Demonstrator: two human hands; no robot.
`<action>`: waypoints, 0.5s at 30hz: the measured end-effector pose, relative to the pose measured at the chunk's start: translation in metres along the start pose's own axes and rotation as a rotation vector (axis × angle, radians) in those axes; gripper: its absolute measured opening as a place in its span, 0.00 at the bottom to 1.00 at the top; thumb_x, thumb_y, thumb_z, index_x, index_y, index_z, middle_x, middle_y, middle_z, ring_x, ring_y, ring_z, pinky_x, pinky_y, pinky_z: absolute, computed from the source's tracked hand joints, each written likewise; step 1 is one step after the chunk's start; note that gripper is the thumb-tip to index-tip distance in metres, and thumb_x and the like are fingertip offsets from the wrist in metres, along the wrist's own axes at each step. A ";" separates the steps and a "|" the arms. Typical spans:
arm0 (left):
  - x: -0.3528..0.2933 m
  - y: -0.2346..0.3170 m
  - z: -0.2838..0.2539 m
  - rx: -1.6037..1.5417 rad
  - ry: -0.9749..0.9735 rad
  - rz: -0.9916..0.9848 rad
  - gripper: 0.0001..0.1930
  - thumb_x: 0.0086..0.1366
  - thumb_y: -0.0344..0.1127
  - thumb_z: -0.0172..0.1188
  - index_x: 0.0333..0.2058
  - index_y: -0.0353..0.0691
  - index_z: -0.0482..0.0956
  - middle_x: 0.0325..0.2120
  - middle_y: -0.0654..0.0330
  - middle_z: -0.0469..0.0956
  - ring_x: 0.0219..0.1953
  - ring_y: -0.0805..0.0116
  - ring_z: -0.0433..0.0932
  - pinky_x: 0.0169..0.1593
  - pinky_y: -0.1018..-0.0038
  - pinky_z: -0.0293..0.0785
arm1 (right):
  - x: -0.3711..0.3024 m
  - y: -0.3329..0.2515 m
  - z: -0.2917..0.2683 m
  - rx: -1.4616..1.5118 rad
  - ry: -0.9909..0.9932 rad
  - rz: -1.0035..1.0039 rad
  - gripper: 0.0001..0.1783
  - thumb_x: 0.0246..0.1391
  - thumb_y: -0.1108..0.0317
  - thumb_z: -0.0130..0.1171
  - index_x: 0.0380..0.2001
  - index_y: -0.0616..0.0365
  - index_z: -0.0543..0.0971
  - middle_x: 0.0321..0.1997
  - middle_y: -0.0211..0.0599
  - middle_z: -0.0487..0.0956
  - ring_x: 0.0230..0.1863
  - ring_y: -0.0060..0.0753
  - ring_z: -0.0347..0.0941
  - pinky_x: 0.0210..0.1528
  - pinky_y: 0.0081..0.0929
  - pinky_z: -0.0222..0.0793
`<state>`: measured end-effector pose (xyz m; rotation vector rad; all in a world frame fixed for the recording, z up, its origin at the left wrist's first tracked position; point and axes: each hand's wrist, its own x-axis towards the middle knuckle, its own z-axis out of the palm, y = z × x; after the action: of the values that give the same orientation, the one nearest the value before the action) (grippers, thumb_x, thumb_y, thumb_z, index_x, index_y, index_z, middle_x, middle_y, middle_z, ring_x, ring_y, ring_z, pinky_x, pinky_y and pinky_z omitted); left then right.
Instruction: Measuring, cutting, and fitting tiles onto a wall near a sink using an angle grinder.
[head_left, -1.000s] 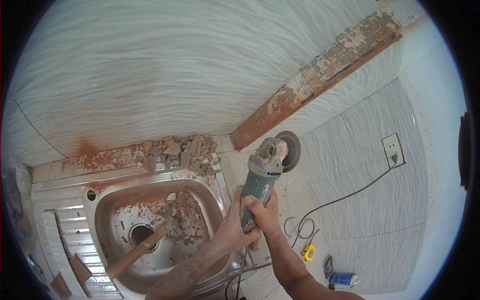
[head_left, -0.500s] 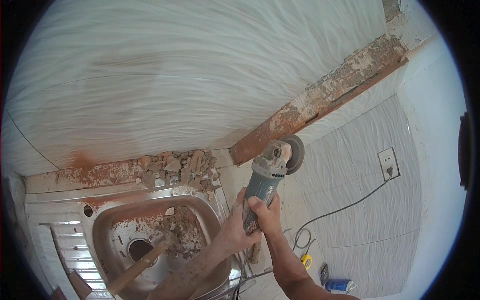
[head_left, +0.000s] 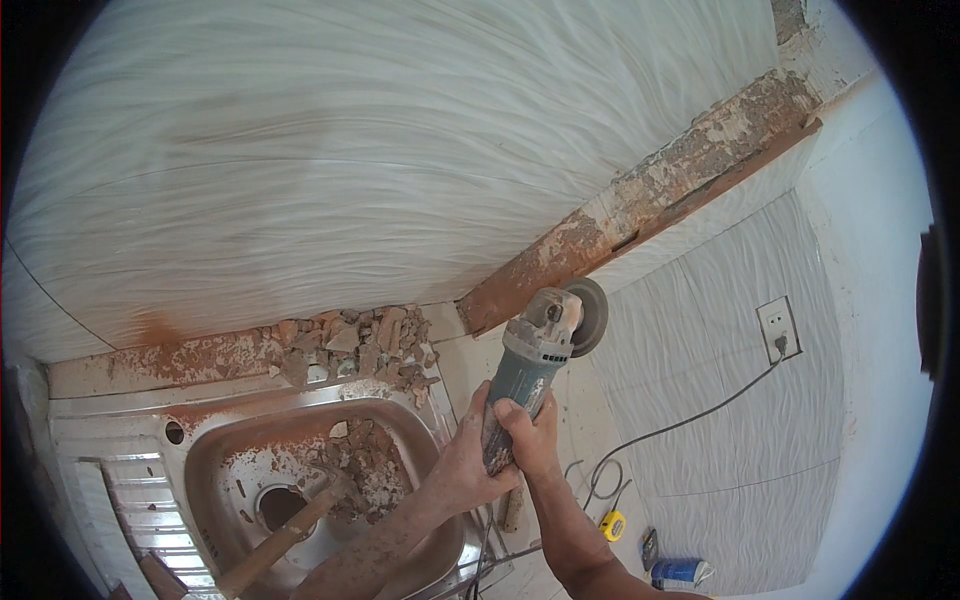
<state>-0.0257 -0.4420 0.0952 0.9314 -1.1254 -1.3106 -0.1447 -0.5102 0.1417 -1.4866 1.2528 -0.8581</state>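
Note:
An angle grinder (head_left: 520, 380) with a teal body and grey metal head is held in both hands over the counter, right of the sink. My left hand (head_left: 468, 462) wraps its lower body from the left. My right hand (head_left: 530, 432) grips the other side, thumb laid across the casing. The round disc (head_left: 588, 318) faces right, just below the near end of a chased channel (head_left: 640, 205) of bare brick and mortar in the tiled wall. Whether the disc is spinning cannot be made out.
A steel sink (head_left: 200, 470) holds rubble (head_left: 375, 465) and a wooden-handled hammer (head_left: 275, 545). Broken chunks (head_left: 385, 335) line the back ledge. A black cord (head_left: 690, 415) runs to a wall socket (head_left: 778, 325). A yellow tape measure (head_left: 612, 525) and blue container (head_left: 680, 572) lie lower right.
The grinder and both hands have barely shifted, and both hands keep their hold. The whole view has moved slightly.

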 end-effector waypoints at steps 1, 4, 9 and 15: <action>-0.001 0.003 0.000 0.002 -0.001 -0.001 0.60 0.55 0.36 0.68 0.74 0.24 0.31 0.67 0.31 0.60 0.71 0.43 0.65 0.72 0.57 0.63 | -0.001 -0.003 0.000 0.002 -0.001 -0.004 0.29 0.51 0.58 0.68 0.52 0.63 0.74 0.43 0.34 0.79 0.41 0.25 0.76 0.46 0.29 0.75; 0.001 -0.011 0.003 -0.017 -0.004 0.016 0.60 0.56 0.36 0.67 0.74 0.24 0.32 0.67 0.31 0.60 0.71 0.43 0.66 0.72 0.56 0.64 | 0.000 -0.004 0.003 0.010 0.009 -0.013 0.29 0.51 0.58 0.68 0.52 0.63 0.74 0.42 0.33 0.79 0.40 0.25 0.76 0.45 0.28 0.75; 0.002 -0.007 0.002 0.013 0.013 0.044 0.59 0.56 0.35 0.67 0.74 0.25 0.32 0.66 0.32 0.60 0.70 0.45 0.66 0.71 0.57 0.64 | 0.001 -0.005 0.004 0.029 0.022 -0.026 0.29 0.51 0.57 0.68 0.51 0.63 0.74 0.42 0.33 0.79 0.40 0.24 0.76 0.45 0.28 0.75; 0.003 -0.013 0.001 -0.002 0.027 0.107 0.57 0.56 0.32 0.66 0.74 0.28 0.34 0.64 0.36 0.62 0.69 0.47 0.66 0.71 0.57 0.64 | 0.001 -0.011 0.007 0.016 0.014 -0.037 0.31 0.51 0.53 0.71 0.50 0.64 0.75 0.42 0.34 0.80 0.40 0.25 0.77 0.44 0.27 0.75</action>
<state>-0.0305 -0.4455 0.0830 0.8732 -1.1376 -1.2081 -0.1350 -0.5094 0.1501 -1.4974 1.2294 -0.9020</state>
